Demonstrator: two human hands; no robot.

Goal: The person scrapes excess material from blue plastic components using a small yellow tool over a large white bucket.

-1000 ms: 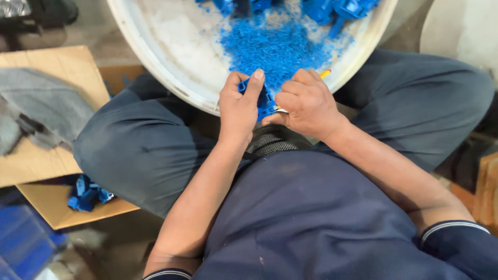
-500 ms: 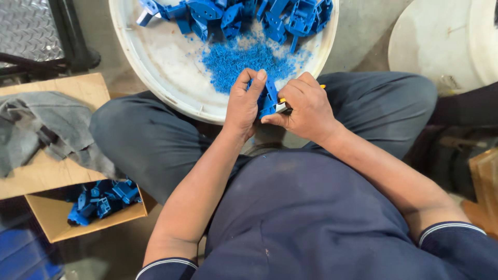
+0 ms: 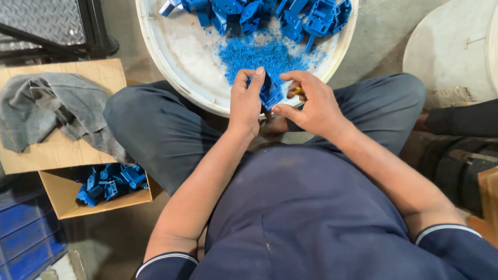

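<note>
A blue part (image 3: 270,92) is held between both hands over the near rim of a white tub (image 3: 176,78). The left hand (image 3: 246,103) is closed on the left side of the part, with the fingers stretched up along it. The right hand (image 3: 311,103) is closed too: the part is touched by its thumb from below, and a small yellow tool (image 3: 297,91) is gripped by its fingers. Only a tip of the tool is seen, so its kind cannot be told.

The tub is rested on the lap, between the knees of a person who is seated on the floor in dark trousers (image 3: 155,129). Inside the tub, a heap of blue shavings (image 3: 262,54) is spread just beyond the hands, and more blue parts (image 3: 290,15) are piled at the far side.

To the left of the person, an open cardboard box (image 3: 62,199) is placed on the floor, and a few blue parts of the same kind (image 3: 111,182) are lying in it. A grey cloth (image 3: 52,109) is laid over its flap. A blue crate (image 3: 26,238) is seen in the lower left corner. On the right, a round white lid (image 3: 446,57) is lying on the floor, well apart from the hands.
</note>
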